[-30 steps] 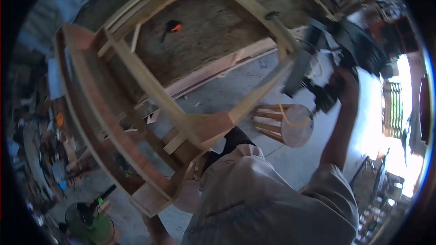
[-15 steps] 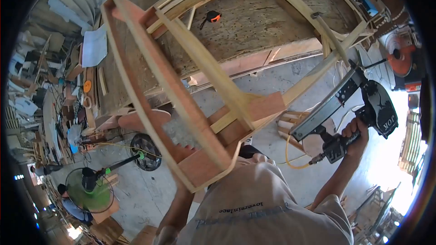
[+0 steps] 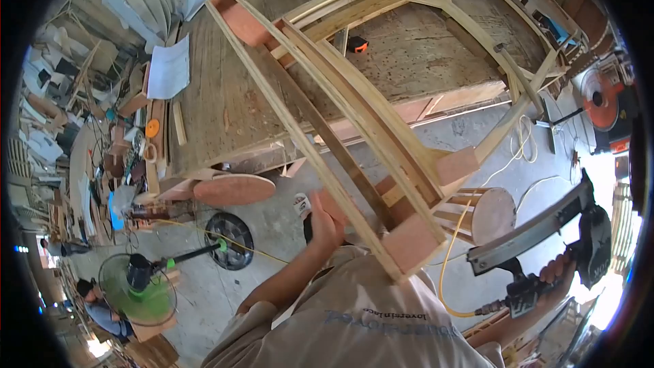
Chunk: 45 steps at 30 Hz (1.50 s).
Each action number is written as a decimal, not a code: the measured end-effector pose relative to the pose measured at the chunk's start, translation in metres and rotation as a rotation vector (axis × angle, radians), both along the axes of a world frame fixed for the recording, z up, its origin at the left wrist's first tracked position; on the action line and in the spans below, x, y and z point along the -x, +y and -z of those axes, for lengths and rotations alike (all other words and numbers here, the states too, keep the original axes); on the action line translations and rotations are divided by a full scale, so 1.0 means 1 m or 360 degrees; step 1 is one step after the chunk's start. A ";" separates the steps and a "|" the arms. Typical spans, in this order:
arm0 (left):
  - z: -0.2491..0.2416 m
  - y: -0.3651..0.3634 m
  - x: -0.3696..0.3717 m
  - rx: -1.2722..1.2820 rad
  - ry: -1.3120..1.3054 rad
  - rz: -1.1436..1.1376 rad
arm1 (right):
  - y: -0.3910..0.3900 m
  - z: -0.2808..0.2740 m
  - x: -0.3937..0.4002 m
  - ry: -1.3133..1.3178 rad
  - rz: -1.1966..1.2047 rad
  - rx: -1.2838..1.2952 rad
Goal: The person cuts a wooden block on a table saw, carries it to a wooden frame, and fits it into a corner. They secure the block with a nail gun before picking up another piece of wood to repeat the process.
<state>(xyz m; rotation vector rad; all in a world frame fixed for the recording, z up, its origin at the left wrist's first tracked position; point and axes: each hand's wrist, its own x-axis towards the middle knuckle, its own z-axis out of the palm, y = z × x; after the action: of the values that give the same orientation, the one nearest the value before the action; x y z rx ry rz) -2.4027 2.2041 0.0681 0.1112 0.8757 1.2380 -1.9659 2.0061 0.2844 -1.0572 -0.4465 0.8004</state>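
My right hand (image 3: 558,274) is wrapped round the handle of a black nail gun (image 3: 591,245), held out at the lower right with a yellow air hose (image 3: 446,293) joined to it. My left hand (image 3: 327,221) is at the long side of a curved wooden frame (image 3: 300,138), near its lower end; its fingers are partly hidden behind the wood. The frame slants from the workbench (image 3: 225,102) down to my chest. On the bench, a larger curved wooden frame (image 3: 381,3) adjoins it. A black and orange tape measure (image 3: 357,44) lies between the frame parts.
A round wooden stool (image 3: 494,216) stands on the floor at right. Lower left is a green fan (image 3: 139,289), with a person (image 3: 102,307) behind it. Wood scraps (image 3: 51,112) are piled at far left. Paper (image 3: 168,68) lies on the bench. An orange fan (image 3: 599,99) is at right.
The near frame has turned so its side faces differ, and its lower end has shifted right. My left hand has moved up and right along it. The nail gun has moved lower and right.
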 end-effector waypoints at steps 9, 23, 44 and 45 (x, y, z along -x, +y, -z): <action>0.007 0.199 0.261 0.0029 0.0006 0.0017 | -0.069 -0.041 0.141 -0.0050 0.0355 0.0075; -0.070 0.374 0.399 -0.0792 -0.0948 0.0210 | 0.269 -0.024 0.456 -0.0535 -0.0280 0.0109; -0.085 0.481 0.544 -0.0890 -0.0265 0.0205 | 0.626 0.314 0.723 -0.2507 -0.1479 0.1077; -0.085 0.490 0.537 -0.0754 -0.0223 0.0199 | 0.632 0.296 0.721 -0.2494 -0.1421 0.1136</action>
<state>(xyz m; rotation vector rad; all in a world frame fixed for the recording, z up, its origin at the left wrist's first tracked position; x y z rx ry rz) -2.9400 2.6945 0.1535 0.4459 0.4351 1.2985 -2.6865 2.6380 -0.0112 -2.1089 -2.1844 0.7399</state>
